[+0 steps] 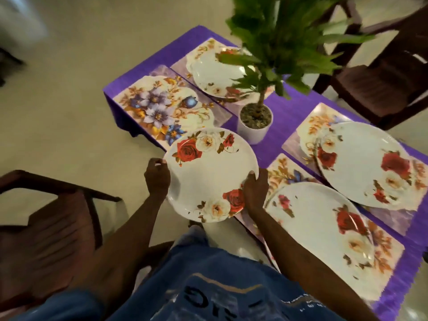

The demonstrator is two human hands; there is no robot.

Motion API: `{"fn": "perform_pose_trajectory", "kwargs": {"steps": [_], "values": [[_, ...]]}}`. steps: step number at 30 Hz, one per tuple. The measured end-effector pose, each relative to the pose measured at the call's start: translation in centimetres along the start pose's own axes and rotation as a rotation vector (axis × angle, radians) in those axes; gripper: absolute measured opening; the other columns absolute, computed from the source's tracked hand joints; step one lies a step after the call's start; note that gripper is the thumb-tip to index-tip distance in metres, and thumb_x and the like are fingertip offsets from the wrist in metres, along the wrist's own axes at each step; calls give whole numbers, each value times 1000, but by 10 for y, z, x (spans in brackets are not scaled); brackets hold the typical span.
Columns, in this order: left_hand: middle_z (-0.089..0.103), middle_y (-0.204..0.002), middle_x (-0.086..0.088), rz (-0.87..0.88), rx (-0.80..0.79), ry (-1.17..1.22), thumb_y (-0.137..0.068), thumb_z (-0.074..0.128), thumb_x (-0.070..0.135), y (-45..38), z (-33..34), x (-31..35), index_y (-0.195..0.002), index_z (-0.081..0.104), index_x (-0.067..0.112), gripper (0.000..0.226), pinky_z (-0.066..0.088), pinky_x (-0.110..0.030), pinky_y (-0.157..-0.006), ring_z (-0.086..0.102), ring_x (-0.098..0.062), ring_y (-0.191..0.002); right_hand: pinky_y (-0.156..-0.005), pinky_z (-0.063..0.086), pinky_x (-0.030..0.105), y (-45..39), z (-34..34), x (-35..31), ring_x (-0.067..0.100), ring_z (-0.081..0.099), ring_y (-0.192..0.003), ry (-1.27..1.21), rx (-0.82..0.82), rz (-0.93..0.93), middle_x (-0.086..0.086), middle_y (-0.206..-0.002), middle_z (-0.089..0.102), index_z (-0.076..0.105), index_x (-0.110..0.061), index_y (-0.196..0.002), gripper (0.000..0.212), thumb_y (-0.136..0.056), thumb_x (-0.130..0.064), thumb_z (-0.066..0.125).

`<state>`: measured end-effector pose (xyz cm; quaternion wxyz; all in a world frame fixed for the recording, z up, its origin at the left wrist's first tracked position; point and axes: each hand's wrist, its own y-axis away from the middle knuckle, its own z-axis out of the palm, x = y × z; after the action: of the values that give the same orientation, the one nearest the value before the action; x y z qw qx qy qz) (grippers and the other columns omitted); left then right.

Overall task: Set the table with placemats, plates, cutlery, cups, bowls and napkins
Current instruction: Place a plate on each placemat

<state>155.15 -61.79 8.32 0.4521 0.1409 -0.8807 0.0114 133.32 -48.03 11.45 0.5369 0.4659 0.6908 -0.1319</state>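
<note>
Holding the plate (209, 176) by opposite rim edges, your left hand (157, 179) and right hand (254, 193) each keep a closed grip on it, off the near-left edge of the surface (289, 112). The one bare placemat (166, 110) lies just beyond the plate, left of the potted plant (256, 122), and nearer your left hand. The other three placemats already carry plates.

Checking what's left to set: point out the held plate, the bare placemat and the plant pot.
Held plate (208, 174), head view, blank white centre.
Bare placemat (159, 107), head view, purple flowers.
Plant pot (252, 135), head view, white wall.
</note>
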Motion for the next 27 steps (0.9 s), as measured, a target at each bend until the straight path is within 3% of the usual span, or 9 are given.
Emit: {"fn": "perform_pose_trajectory", "kwargs": {"steps": [4, 7, 10, 13, 19, 22, 27], "values": [[65, -94, -7, -37, 32, 30, -96, 53, 22, -79, -30, 0, -101, 62, 8, 18, 41, -26, -79, 59, -26, -91, -79, 35, 28, -13, 79, -40, 22, 54, -100, 4, 0, -14, 10, -112, 59, 50, -5, -119, 23, -101, -17, 45], [67, -99, -8, -13, 30, 23, -96, 52, 23, -136, -44, 6, -103, 62, 9, 19, 43, -27, -80, 59, -23, -92, -73, 30, 26, -23, 127, -73, 17, 48, -94, 13, -16, -19, 2, -104, 53, 50, -4, -117, 21, -101, -16, 45], [67, -101, -10, -6, 12, -8, -96, 52, 24, -180, -48, 8, -104, 61, 9, 20, 44, -28, -81, 60, -26, -94, -73, 31, 28, -35, 160, -92, 23, 53, -98, 5, -6, 12, 8, -107, 57, 50, -6, -113, 19, -99, -20, 48], [68, -101, -11, -4, -27, -12, -96, 53, 25, -217, -46, 13, -103, 61, 9, 20, 45, -33, -83, 60, -31, -97, -74, 32, 27, -47, 183, -109, 26, 55, -104, -3, 11, 43, 12, -116, 59, 52, -6, -117, 25, -98, -21, 50], [68, -102, -14, 37, -88, -39, -95, 56, 24, -276, -28, 29, -103, 62, 6, 21, 44, -33, -82, 61, -32, -97, -79, 41, 30, -77, 222, -131, 31, 58, -106, -10, 94, 79, 16, -114, 63, 53, -3, -119, 30, -98, -25, 51], [68, -97, -12, 79, -159, -71, -95, 57, 27, -317, -17, 34, -99, 62, 5, 23, 45, -34, -80, 62, -32, -93, -78, 37, 29, -97, 243, -138, 30, 57, -108, -1, 128, 107, 13, -118, 62, 54, -6, -120, 32, -99, -29, 49], [69, -97, -11, 180, -271, -136, -97, 55, 26, -367, -7, 53, -97, 64, 5, 23, 45, -34, -80, 62, -29, -92, -73, 32, 24, -113, 264, -156, 18, 50, -92, -44, 218, 178, 2, -104, 56, 56, -6, -119, 29, -99, -27, 50]]}}
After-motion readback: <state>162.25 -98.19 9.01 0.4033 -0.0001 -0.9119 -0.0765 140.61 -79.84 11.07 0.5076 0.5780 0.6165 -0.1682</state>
